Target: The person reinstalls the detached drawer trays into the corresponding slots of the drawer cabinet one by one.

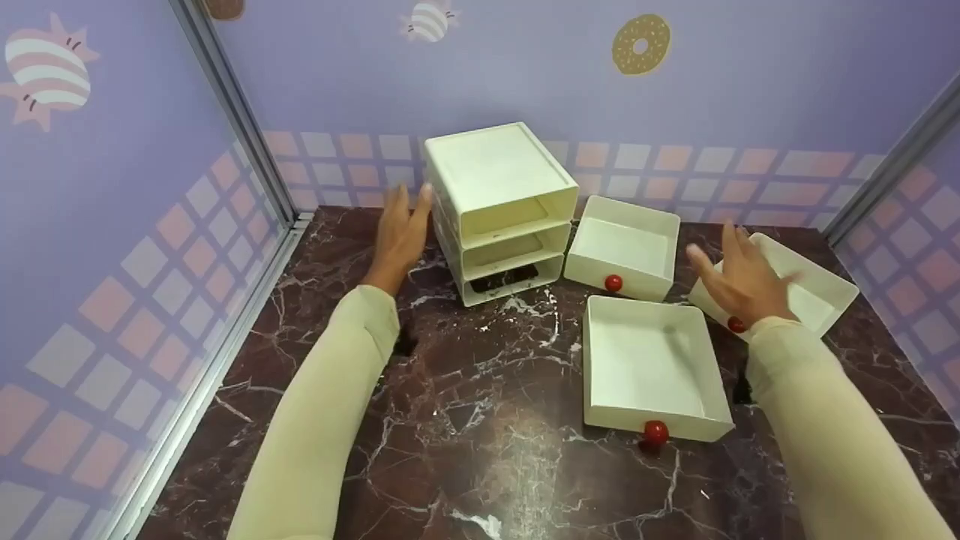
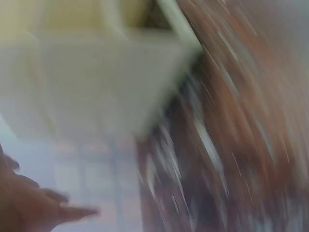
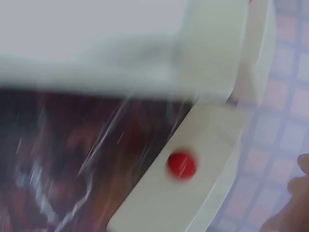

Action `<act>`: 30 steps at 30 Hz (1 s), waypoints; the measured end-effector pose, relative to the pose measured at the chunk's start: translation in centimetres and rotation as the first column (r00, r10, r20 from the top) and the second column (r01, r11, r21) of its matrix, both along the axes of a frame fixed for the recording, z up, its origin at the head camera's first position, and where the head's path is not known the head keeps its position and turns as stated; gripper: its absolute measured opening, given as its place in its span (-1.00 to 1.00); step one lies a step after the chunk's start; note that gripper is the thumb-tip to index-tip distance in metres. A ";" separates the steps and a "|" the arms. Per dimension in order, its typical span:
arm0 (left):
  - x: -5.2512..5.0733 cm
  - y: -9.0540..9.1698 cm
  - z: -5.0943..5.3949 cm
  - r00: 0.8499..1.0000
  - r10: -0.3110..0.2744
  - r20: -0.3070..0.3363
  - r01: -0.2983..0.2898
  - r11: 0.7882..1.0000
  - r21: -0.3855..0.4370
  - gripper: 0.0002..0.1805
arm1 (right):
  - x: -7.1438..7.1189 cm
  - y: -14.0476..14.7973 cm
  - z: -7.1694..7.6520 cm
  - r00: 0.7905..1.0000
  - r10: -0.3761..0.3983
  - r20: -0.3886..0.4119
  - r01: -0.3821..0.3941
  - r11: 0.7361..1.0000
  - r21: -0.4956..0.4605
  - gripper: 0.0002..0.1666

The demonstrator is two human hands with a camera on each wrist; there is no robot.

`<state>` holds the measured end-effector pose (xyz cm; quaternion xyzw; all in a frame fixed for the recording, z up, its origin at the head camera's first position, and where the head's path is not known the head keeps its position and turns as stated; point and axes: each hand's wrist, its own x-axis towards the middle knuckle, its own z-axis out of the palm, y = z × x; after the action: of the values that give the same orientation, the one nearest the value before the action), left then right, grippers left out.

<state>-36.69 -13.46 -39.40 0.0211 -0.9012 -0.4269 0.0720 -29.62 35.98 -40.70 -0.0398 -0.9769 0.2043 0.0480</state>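
Note:
A white three-slot drawer cabinet [image 1: 502, 169] stands at the back with its slots open to the front. My left hand [image 1: 401, 244] is raised beside its left side, fingers extended; whether it touches is unclear. In the left wrist view, the hand [image 2: 34, 205] appears near the blurred cabinet [image 2: 87, 87]. Over the right-hand drawer [image 1: 814, 281], my right hand [image 1: 742, 281] hovers with spread fingers, holding nothing. Two more white drawers, a rear one [image 1: 630, 240] and a front one [image 1: 649, 360], lie nearby. Each drawer has a red round knob [image 1: 655, 433].
Purple patterned walls [image 1: 525, 67] close in the back and both sides, with metal corner posts [image 1: 240, 105]. Dark marbled tabletop [image 1: 465, 450] lies under everything. A dark patch [image 1: 504, 279] shows inside the lowest slot.

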 end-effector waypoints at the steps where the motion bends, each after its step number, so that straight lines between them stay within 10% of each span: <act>1: 0.1 1.0 0.7 1.000 0.000 0.003 -0.001 0.994 0.106 0.01 | -0.5 -1.1 0.3 0.997 -0.032 -0.067 0.028 0.998 -0.060 0.07; 6: 0.5 5.0 2.9 0.998 -0.040 0.057 0.019 0.943 0.331 -0.07 | -2.5 -7.7 2.2 0.963 -0.219 -0.155 0.115 0.860 -0.498 -0.15; 11: 0.4 6.6 3.2 0.995 -0.086 0.043 0.062 0.918 0.391 -0.23 | -3.3 -12.5 4.0 0.994 -0.110 -0.007 0.076 0.729 -0.680 -0.15; 16: 0.2 7.2 3.4 0.978 -0.191 0.077 0.132 0.870 0.475 -0.17 | -3.3 -14.8 4.4 1.000 -0.007 0.007 0.010 0.722 -0.691 -0.24; 24: -0.7 7.1 3.2 0.966 -0.254 0.046 0.199 0.847 0.493 -0.23 | -2.5 -16.8 4.7 0.992 -0.122 0.030 0.102 0.648 -0.755 -0.38; 30: -1.6 6.3 3.0 0.969 -0.237 0.068 0.182 0.874 0.451 -0.24 | -1.9 -18.1 4.5 0.981 -0.195 0.010 0.151 0.726 -0.671 -0.38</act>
<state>-38.28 -7.13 -36.37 -0.0352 -0.7806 -0.6230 -0.0361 -31.56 17.88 -36.16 -0.1390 -0.8286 0.5365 0.0794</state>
